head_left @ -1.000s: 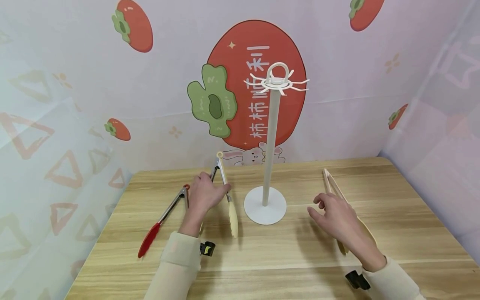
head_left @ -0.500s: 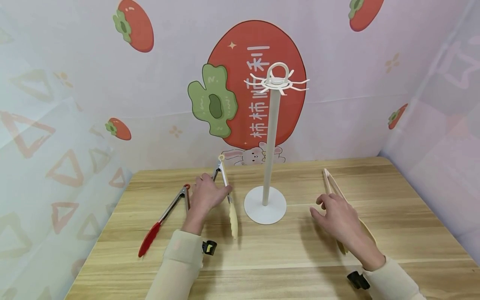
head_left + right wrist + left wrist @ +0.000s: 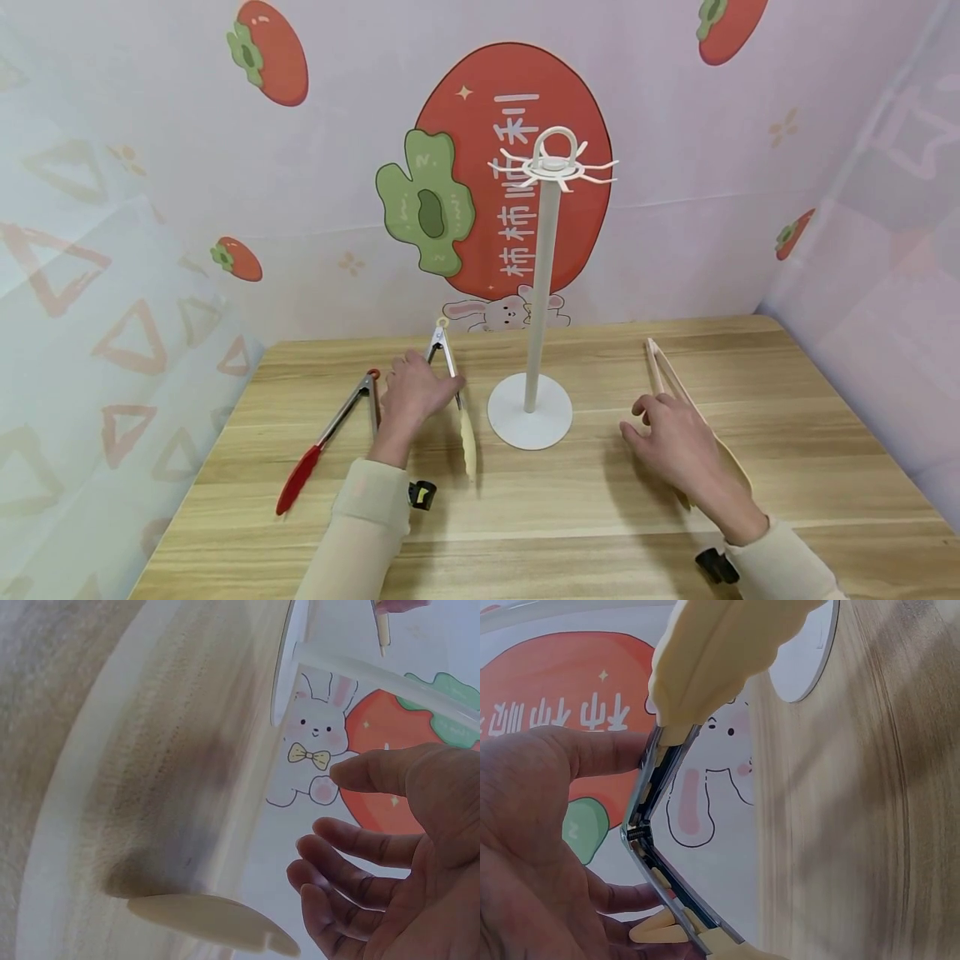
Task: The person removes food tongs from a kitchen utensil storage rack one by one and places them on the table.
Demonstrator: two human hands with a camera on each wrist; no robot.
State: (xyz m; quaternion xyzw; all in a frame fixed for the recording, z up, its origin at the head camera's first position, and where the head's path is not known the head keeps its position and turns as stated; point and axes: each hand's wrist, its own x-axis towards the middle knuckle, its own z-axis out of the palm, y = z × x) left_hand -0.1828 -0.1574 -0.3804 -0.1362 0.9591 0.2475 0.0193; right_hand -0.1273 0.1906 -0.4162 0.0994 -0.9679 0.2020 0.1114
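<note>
My left hand (image 3: 416,390) grips metal tongs with cream scalloped tips (image 3: 468,437), thumb on one arm and fingers on the other. In the left wrist view the hand (image 3: 540,825) is around the spread arms of these tongs (image 3: 712,660), near the spring. Their hinge end points to the back wall. My right hand (image 3: 675,442), fingers loosely bent, hovers over pale tongs (image 3: 735,467) and partly hides them. In the right wrist view nothing lies between thumb and fingers of the right hand (image 3: 405,847); a pale tong tip (image 3: 210,919) shows below it.
Between the hands stands a white rack (image 3: 544,275) on a round base (image 3: 529,433), with thin hooks and a loop on top. Red-tipped tongs (image 3: 300,479) lie left of the left hand. A printed backdrop (image 3: 337,192) rises behind the wooden table (image 3: 525,533).
The left hand has shifted slightly right and toward the person with the cream-tipped tongs, whose hinge end sits a little lower. The right hand has barely moved.
</note>
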